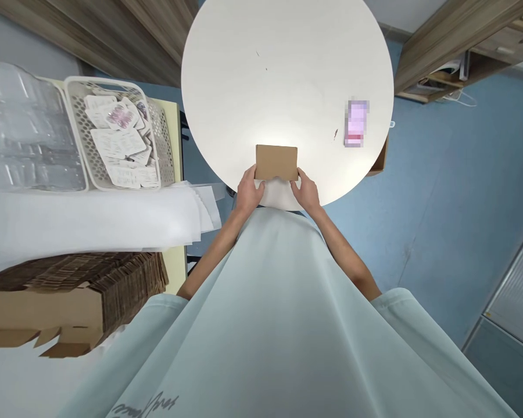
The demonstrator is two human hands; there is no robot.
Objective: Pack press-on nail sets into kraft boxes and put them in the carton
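Note:
A small brown cardboard box (276, 162) lies near the front edge of the round white table (287, 69). Its lid looks closed, with a notch in the middle of the near edge. My left hand (249, 190) grips the box at its left near corner, fingers along the side and thumb in front. At the right near corner, my right hand (305, 191) holds it the same way. The undersides of the fingers are hidden.
A blurred pinkish phone-like object (356, 123) lies on the table's right side. On a side table at left are a white basket (82, 133) of printed cards, clear plastic containers (26, 128), white sheets (96, 223) and stacked flat cardboard boxes (131, 290). Wooden shelving (462, 46) stands far right.

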